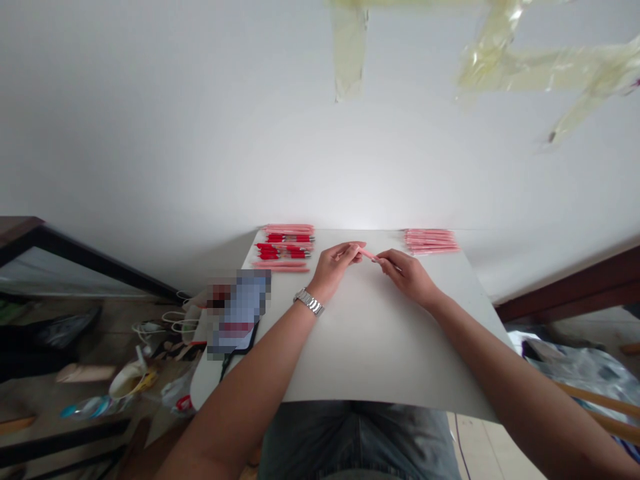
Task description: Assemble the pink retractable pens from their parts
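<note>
Midway along the far edge of the counter point(375, 347), the left hand point(340, 261) grips a pink pen point(367, 253) while the right hand point(407, 272) pinches its other end, seemingly working on that end, so the next move likely calls for steady alignment.

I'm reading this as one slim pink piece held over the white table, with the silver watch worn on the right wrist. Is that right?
Not quite: the silver watch is on the left wrist, as the head view shows. The rest stands: a slim pink piece is held over the white table.
</note>
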Action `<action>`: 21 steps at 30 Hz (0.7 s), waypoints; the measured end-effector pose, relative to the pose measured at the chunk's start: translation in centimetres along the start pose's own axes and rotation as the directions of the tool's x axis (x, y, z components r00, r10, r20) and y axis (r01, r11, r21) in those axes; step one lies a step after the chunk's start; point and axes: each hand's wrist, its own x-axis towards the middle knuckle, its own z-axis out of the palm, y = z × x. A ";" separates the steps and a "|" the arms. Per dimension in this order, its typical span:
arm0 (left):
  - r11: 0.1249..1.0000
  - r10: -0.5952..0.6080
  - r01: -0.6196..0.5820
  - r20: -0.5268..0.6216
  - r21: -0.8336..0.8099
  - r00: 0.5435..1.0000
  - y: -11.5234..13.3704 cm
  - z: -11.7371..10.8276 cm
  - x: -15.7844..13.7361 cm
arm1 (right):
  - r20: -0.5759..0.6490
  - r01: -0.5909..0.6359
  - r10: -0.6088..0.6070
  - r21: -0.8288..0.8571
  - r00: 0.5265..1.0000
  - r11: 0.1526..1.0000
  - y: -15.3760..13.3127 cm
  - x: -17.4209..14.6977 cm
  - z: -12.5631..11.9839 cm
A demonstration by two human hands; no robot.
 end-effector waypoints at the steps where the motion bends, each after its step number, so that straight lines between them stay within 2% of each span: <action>1: 1.000 0.001 -0.001 -0.002 0.003 1.000 -0.1 0.0 0.0 | -0.006 -0.003 0.003 -0.003 1.000 1.000 0.0 0.0 0.0; 11: 1.000 -0.003 0.003 0.001 -0.004 1.000 -0.3 0.0 0.2 | -0.016 -0.060 0.060 0.026 0.998 0.998 0.3 -0.1 0.2; 16: 1.000 -0.006 0.006 -0.008 -0.010 1.000 -0.4 0.0 0.2 | -0.068 -0.049 0.045 -0.050 0.997 0.998 0.5 0.0 0.3; 21: 1.000 -0.009 0.009 0.011 -0.012 1.000 -0.4 -0.1 0.3 | -0.072 -0.037 0.033 -0.045 0.997 0.998 0.6 0.0 0.4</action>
